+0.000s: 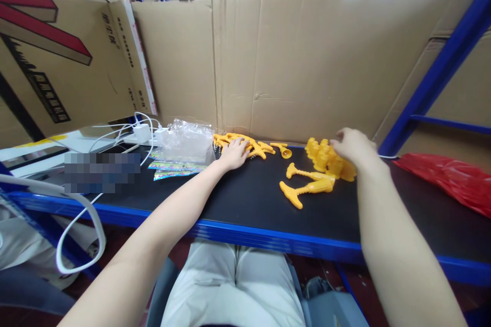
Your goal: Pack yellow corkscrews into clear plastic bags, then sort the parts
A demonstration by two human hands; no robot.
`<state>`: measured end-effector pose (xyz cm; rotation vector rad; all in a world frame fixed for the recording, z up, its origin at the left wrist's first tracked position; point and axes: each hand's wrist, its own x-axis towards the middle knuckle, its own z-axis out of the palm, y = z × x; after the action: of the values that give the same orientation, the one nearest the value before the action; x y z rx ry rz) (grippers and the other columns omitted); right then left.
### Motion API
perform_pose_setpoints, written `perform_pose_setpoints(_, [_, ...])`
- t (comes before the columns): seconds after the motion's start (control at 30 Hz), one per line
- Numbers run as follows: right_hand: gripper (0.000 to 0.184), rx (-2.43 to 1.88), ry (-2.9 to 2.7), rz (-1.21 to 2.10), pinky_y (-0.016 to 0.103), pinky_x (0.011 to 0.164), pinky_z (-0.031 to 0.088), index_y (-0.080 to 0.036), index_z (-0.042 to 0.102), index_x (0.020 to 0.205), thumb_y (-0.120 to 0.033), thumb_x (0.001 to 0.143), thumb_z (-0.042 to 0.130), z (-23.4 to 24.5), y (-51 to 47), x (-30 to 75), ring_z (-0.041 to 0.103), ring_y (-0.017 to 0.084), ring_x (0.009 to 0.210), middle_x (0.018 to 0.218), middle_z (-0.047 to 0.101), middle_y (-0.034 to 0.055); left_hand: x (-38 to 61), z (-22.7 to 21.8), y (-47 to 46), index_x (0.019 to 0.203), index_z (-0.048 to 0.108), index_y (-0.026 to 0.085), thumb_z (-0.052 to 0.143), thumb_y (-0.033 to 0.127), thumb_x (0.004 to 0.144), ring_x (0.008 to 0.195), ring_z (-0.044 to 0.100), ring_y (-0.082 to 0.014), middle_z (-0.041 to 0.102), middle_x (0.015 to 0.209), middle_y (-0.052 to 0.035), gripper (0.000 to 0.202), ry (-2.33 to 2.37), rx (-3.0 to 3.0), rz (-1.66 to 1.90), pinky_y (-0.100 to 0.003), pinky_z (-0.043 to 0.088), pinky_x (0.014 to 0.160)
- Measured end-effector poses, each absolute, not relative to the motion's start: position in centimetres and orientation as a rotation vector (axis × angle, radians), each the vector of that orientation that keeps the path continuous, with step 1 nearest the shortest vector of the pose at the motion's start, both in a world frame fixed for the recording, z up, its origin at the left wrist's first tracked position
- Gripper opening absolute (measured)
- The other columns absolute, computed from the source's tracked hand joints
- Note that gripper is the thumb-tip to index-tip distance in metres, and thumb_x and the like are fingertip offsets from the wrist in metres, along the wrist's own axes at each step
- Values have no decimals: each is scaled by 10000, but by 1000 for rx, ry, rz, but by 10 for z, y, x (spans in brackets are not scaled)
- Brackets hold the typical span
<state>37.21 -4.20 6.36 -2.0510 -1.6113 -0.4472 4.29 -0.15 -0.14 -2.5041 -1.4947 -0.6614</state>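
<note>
My left hand (235,154) lies over a pile of yellow plastic T-shaped handles (262,149), fingers stretched out and touching them. My right hand (352,146) is at a cluster of yellow plastic cup-like pieces (323,155), its fingers bent down at their right side. What those fingers hold, if anything, is hidden. In front of the cluster lie two yellow pieces with T-shaped handles and thicker bodies, one nearer (307,190) and one farther (305,173). Between the two groups rests a single handle with a round cup end (286,153).
Clear plastic bags with colourful printed headers (180,150) lie left of my left hand. Farther left are white chargers and cables (141,133). A red plastic bag (447,176) lies at the right. Cardboard (307,61) walls the back; a blue rail (268,239) edges the black tabletop.
</note>
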Motion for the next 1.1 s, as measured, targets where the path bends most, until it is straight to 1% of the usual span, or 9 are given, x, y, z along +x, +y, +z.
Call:
perform_pose_setpoints(0.07, [360, -1939, -1783, -371, 423, 884, 430, -142, 574, 1125, -336, 835, 488, 60, -39, 343, 551, 284, 1069, 1158, 583, 173, 46, 0, -5, 1247, 433, 222, 362, 360, 903, 1240, 366, -264, 390, 1363, -102, 377, -1457, -2531, -647, -470, 355, 967])
perform_pose_setpoints(0.13, [404, -1837, -1995, -323, 405, 932, 403, -152, 533, 1198, -354, 853, 467, 48, -33, 320, 517, 269, 1122, 1221, 549, 146, 48, 1, -8, 1230, 451, 220, 381, 361, 898, 1241, 364, -266, 393, 1363, -103, 367, -1430, -2551, -633, -471, 351, 970])
perform_pose_setpoints(0.33, [508, -1907, -2208, -154, 437, 976, 349, -206, 393, 1353, -419, 892, 379, 6, -9, 296, 404, 300, 1242, 1447, 312, 121, 51, 0, -7, 1151, 514, 208, 386, 339, 899, 1214, 391, -246, 442, 1316, -87, 312, -1324, -2579, -658, -433, 353, 977])
perform_pose_setpoints(0.47, [483, -1963, -2202, -78, 392, 935, 380, -176, 419, 1311, -376, 872, 426, 0, 1, 295, 469, 271, 1183, 1349, 445, 138, 53, 3, -10, 1112, 544, 189, 382, 313, 901, 1191, 413, -238, 504, 1242, -87, 294, -1198, -2600, -665, -417, 356, 970])
perform_pose_setpoints(0.6, [409, -2035, -2109, -134, 425, 877, 405, -182, 474, 1210, -374, 849, 452, 5, -1, 285, 523, 285, 1117, 1236, 545, 137, 63, 16, -28, 1097, 565, 187, 348, 292, 917, 1157, 453, -226, 545, 1199, -88, 302, -997, -2672, -695, -400, 356, 971])
perform_pose_setpoints(0.7, [383, -2077, -2064, -199, 448, 857, 406, -185, 485, 1150, -387, 825, 485, 11, -7, 275, 555, 296, 1068, 1162, 593, 135, 78, 24, -48, 1085, 579, 182, 356, 358, 919, 1119, 494, -213, 561, 1186, -91, 330, -729, -2801, -744, -366, 372, 965])
perform_pose_setpoints(0.83, [336, -2088, -2055, -227, 452, 844, 405, -165, 490, 1125, -325, 832, 453, 16, -14, 267, 588, 297, 1008, 1069, 636, 148, 102, 23, -70, 1094, 590, 169, 397, 453, 893, 1085, 532, -210, 574, 1175, -98, 398, -436, -2958, -706, -327, 390, 960])
perform_pose_setpoints(0.97, [366, -2087, -2030, -190, 444, 851, 412, -205, 523, 1166, -337, 834, 444, 15, -11, 268, 588, 286, 1024, 1108, 632, 130, 115, 14, -76, 1204, 533, 191, 438, 536, 850, 1157, 499, -239, 512, 1285, -99, 503, -469, -3048, -557, -352, 386, 978])
perform_pose_setpoints(1.1, [405, -2069, -2104, -107, 440, 872, 418, -284, 573, 1200, -382, 827, 449, 14, -5, 274, 558, 281, 1090, 1192, 606, 76, 116, 8, -71, 1310, 438, 203, 358, 530, 883, 1279, 385, -235, 386, 1420, -75, 544, -583, -3107, -400, -380, 328, 1034])
